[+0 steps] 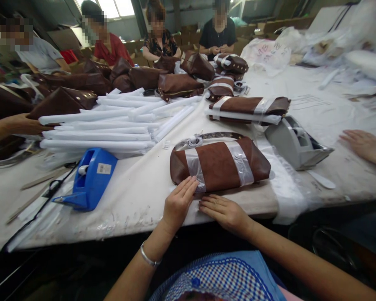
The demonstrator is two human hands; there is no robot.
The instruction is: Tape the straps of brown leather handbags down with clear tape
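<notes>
A brown leather handbag lies on its side in front of me, two bands of clear plastic wrap around its body. Its strap runs along the far side, partly wrapped in white. My left hand rests its outstretched fingers on the left plastic band at the bag's near lower edge. Flat on the cloth just below that edge is my right hand, fingers extended and holding nothing. Whether its fingertips touch the bag I cannot tell.
A blue tape dispenser stands at left, a grey one at right. White paper rolls lie in a pile behind. Several brown bags sit farther back. Co-workers stand across the table; other people's hands show at both sides.
</notes>
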